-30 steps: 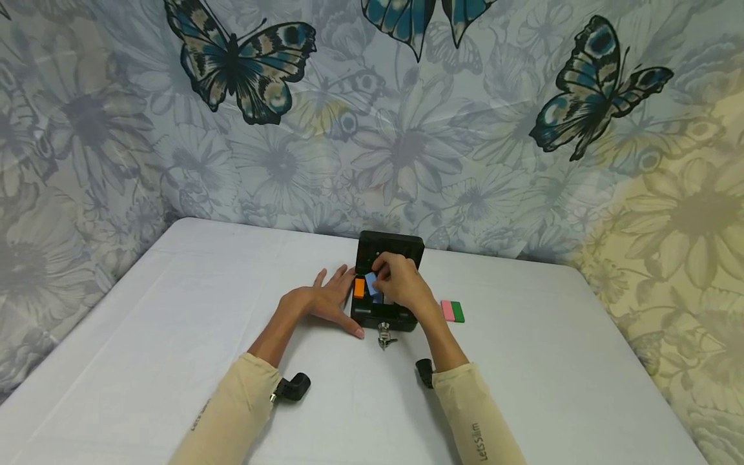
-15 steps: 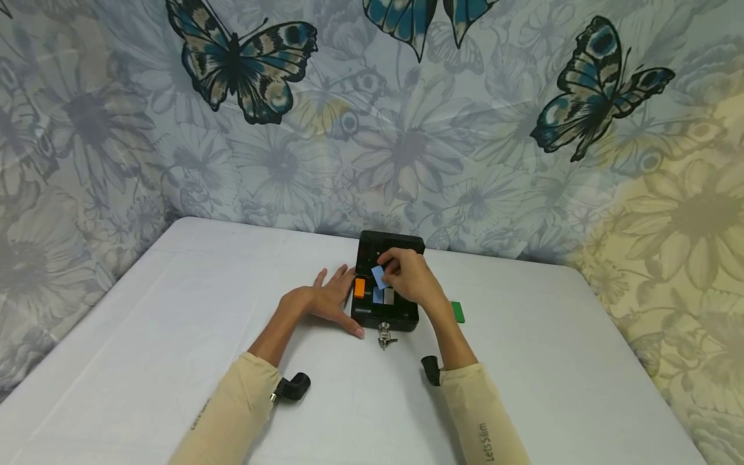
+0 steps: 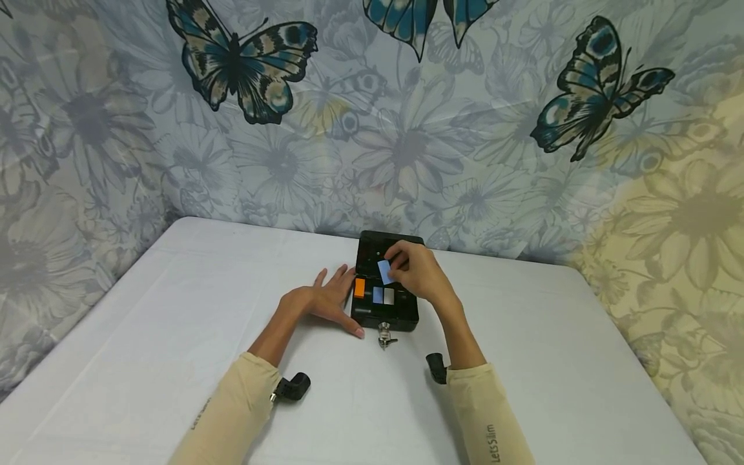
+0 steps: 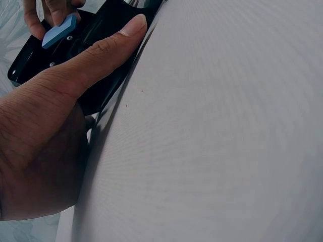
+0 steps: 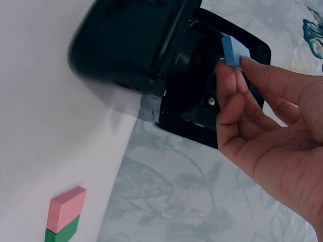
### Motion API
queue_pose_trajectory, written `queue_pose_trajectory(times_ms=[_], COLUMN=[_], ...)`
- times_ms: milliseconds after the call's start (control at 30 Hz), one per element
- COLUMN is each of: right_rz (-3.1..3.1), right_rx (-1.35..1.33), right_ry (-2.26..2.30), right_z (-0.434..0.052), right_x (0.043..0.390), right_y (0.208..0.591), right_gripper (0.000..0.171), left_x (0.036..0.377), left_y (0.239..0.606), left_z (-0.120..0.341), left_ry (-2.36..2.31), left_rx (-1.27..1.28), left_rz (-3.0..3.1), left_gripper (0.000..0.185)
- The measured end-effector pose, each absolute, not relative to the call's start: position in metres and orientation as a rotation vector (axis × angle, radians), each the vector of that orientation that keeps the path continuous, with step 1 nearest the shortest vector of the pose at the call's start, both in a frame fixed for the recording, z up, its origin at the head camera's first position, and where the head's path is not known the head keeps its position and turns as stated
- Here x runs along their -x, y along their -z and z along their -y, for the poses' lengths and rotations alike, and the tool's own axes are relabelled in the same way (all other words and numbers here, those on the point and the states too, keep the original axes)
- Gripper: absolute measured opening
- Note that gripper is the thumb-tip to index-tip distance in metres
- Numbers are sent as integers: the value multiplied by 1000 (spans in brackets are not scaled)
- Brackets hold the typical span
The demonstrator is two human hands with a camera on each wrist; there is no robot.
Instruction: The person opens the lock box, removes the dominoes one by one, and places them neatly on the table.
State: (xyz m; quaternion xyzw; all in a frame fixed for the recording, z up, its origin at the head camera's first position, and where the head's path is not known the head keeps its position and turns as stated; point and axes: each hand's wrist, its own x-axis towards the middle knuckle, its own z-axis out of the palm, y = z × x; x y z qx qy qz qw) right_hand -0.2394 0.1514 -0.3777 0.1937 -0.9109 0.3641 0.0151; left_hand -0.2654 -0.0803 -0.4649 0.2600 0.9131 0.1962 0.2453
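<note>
A small black box stands open on the white table, its lid upright at the back. An orange block, a blue block and a pale grey block lie side by side inside. My right hand pinches another blue block above the box, in front of the lid; the right wrist view shows this block between thumb and fingertips. My left hand lies flat on the table, its thumb against the box's left side.
A key sticks out of the lock at the box's front. A pink block and a green block lie together on the table right of the box, hidden by my right arm in the head view. A butterfly-print cloth hangs behind.
My right hand has risen out of the box with a blue block pinched in its fingers, uncovering the blue and grey blocks inside. The left hand has stayed put.
</note>
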Motion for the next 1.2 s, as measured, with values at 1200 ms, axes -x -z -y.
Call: queue_pose_trajectory(times_ms=[1200], right_rz=[2875], right_rx=[-572], right_ry=[-1131], right_z=[-162], right_x=[237], right_y=[368], right_gripper=[22], left_x=[269], left_y=[471], left_z=[80], left_ry=[-521], left_rx=[-725], left_rz=[-2497], left_gripper=[145])
